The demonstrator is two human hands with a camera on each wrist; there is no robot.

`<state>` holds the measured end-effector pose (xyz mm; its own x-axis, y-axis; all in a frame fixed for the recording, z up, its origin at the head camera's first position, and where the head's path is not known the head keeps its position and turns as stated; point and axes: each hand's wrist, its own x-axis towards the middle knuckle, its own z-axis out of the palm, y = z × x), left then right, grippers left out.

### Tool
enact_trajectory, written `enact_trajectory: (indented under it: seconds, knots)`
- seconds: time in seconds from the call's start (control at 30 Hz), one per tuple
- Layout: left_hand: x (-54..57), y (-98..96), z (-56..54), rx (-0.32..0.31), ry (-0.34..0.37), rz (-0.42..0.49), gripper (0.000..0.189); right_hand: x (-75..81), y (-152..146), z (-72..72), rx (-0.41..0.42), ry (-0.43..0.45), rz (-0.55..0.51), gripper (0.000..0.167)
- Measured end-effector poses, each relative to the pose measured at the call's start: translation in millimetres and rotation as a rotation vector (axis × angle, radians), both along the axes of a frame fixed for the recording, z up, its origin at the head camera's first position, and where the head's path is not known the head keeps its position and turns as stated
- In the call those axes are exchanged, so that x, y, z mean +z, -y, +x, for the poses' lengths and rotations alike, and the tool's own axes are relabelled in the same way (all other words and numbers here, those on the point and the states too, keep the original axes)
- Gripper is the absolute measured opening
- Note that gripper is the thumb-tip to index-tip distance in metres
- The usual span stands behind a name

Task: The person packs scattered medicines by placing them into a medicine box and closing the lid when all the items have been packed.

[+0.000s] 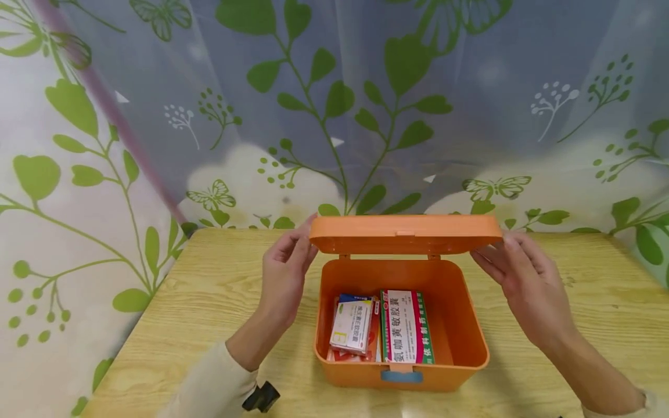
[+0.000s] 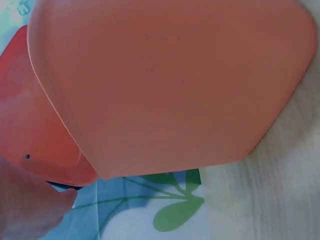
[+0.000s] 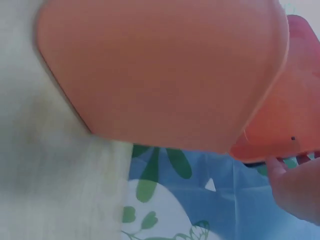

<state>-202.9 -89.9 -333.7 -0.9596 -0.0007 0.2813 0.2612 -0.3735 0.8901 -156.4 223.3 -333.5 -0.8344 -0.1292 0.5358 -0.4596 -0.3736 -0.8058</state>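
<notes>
An orange plastic medicine box (image 1: 347, 376) stands with its hinged lid (image 1: 405, 226) raised at the back. My left hand (image 1: 284, 276) grips the lid's left end, thumb at the edge. At the opposite end, my right hand (image 1: 538, 290) holds the corner between thumb and fingers; some fingertips are hidden behind it. Inside lie a small white medicine carton (image 1: 351, 326) on other packs and a long green, white and magenta medicine carton (image 1: 405, 325). Each wrist view shows a side wall (image 2: 175, 90) of the box, with the lid (image 3: 285, 110) tilted above its rim.
The box sits on a light wooden table (image 1: 209, 290). Behind it hangs a leaf-and-butterfly printed curtain (image 1: 366, 145), close to the table's back edge. A blue latch (image 1: 401, 376) is on the box front. A black strap piece (image 1: 261, 397) is at my left sleeve.
</notes>
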Motion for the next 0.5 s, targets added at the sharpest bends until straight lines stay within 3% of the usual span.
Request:
enact_trajectory:
  seconds: [0.2,0.37,0.5]
  knots:
    - [-9.3,3.2,16.7,0.025,-0.021,-0.081,0.023,-10.8,3,16.5,-0.045,-0.016,-0.024,0.033]
    - [-17.2,10.8,26.5,0.037,-0.054,-0.197,0.031,-17.3,3,27.3,-0.121,0.007,0.072,0.035]
    - [-23.0,18.4,35.3,-0.016,-0.097,-0.251,0.032,-25.0,0,35.7,-0.140,-0.008,0.159,0.036]
